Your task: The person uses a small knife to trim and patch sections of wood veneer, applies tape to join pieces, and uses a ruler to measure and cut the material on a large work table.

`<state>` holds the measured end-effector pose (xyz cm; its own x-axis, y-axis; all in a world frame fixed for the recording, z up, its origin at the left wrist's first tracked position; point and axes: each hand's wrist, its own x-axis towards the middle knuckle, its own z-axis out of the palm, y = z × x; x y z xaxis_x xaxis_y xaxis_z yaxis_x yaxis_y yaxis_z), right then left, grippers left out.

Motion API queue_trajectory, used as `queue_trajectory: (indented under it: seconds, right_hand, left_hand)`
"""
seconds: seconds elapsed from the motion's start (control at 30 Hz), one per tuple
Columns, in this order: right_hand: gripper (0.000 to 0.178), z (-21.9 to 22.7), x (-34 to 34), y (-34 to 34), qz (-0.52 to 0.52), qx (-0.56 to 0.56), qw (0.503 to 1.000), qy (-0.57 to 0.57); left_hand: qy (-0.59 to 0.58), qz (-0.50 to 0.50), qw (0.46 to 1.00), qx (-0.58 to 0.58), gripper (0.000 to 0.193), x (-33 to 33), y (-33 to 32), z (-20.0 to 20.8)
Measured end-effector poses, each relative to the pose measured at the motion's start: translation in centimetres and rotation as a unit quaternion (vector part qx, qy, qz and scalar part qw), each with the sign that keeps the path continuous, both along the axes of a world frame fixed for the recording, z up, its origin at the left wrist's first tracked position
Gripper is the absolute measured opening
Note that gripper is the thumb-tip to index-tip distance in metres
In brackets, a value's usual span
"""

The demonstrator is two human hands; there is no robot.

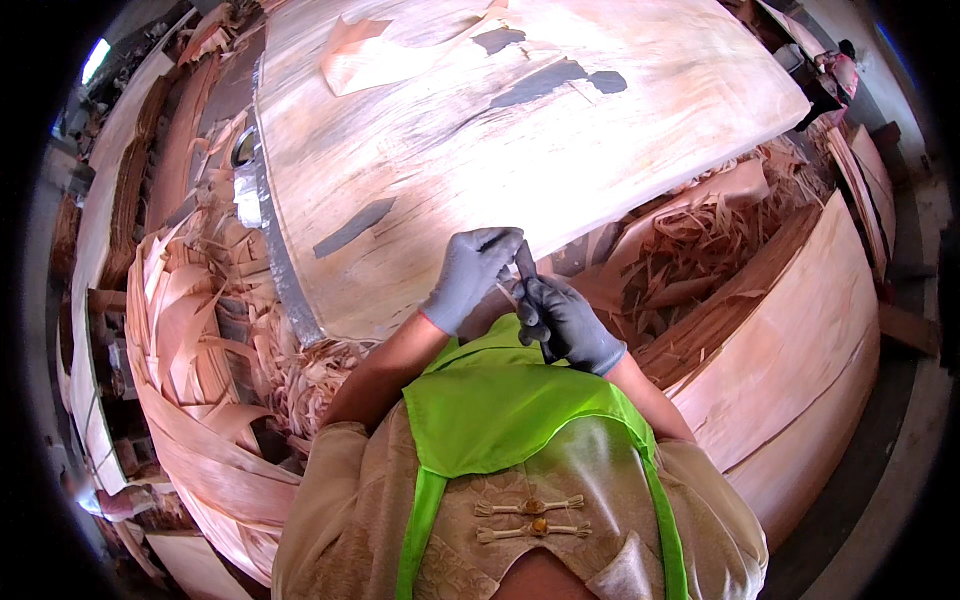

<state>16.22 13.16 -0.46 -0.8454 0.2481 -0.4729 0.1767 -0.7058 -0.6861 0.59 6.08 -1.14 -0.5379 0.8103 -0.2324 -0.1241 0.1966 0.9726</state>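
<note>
At wood sheet's (430, 165) near edge, we clasp dark tool (525, 262) in fingers of right hand (574, 320); left hand's (468, 272) curl at far end, grasp unclear. Steady hold best.

At the upper left of the frame there is a small bright opening (95, 61); whether it is a window or a doorway, one cannot tell. Along the left side, stacked wooden sheets (128, 190) stand partly in shadow. At the upper right, a pale grey surface (892, 95), wall or floor, lies beside a thin bluish streak of light (889, 43). Grey floor (905, 495) curves along the lower right. The room is dim at both sides and brighter toward the top middle.
</note>
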Motion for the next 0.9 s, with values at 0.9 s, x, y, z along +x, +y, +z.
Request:
queue_trajectory:
  seconds: [0.9]
  right_hand:
    - [0.023, -0.8, 0.2, 1.2, 0.016, -0.233, 0.969, 0.087]
  left_hand:
    - [0.549, -0.12, 0.826, -0.038, 0.01, 0.1, -0.5, 0.2]
